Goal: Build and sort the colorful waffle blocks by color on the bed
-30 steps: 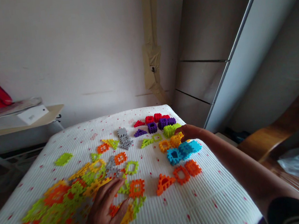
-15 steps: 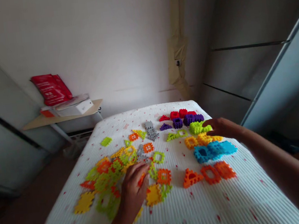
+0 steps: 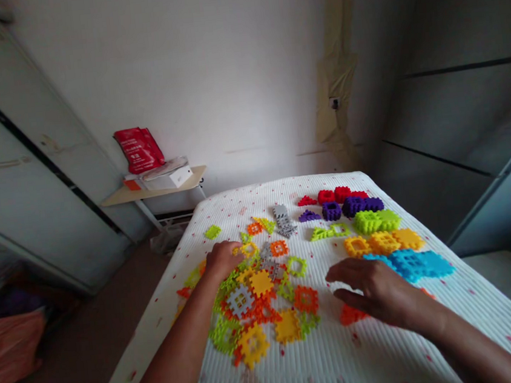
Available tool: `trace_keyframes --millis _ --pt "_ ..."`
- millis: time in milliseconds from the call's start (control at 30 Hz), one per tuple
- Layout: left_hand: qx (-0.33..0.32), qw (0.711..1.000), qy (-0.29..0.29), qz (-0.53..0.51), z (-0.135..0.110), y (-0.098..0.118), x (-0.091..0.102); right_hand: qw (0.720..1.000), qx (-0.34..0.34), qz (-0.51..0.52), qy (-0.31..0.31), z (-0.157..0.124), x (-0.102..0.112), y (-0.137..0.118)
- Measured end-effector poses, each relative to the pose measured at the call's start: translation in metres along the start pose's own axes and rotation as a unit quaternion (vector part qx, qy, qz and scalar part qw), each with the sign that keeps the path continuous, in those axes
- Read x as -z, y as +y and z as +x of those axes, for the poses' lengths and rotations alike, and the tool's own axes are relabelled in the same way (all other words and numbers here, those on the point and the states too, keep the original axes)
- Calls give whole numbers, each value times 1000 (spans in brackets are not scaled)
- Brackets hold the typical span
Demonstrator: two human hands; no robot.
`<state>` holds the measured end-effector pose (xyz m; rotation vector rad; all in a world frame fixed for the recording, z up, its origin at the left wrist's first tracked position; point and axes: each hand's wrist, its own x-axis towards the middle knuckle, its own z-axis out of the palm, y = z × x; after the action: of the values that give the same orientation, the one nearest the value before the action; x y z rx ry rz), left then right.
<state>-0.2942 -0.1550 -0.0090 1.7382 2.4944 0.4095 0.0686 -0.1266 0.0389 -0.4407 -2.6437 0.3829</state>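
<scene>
left hand (image 3: 224, 260) curled, fingers down on 11 o'clock edge of toy block pile (image 3: 262, 300); cannot tell if gripping anything. right hand (image 3: 375, 288) open, fingers spread, over orange block (image 3: 349, 314), blue blocks (image 3: 416, 265) at its 1 o'clock. pile lies mid white bed (image 3: 347, 364); sorted rows of yellow, green, purple, red blocks (image 3: 353, 207) at pile's 1 o'clock.

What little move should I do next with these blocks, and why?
Maybe use your left hand to lift the yellow square block off the mixed pile and put it by the yellow row, since the purple blocks and blue blocks already sit together by colour.
</scene>
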Motion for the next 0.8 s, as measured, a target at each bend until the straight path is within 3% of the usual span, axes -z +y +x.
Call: trace_keyframes --millis 200,400,567,667,800 --pt "16 995 -59 81 8 19 -8 998 37 33 -27 -2 -15 -22" --pt "42 989 -96 108 17 18 -12 996 31 24 -81 -3 -26 -30" --pt "46 989 -101 100 20 17 -9 995 42 10 -87 -2 -36 -31" --pt "51 992 -66 94 15 22 -4 995 50 1 -86 -2 -42 -28" --pt "-7 997 58 51 -10 42 2 999 37 26 -29 0 -43 -20"
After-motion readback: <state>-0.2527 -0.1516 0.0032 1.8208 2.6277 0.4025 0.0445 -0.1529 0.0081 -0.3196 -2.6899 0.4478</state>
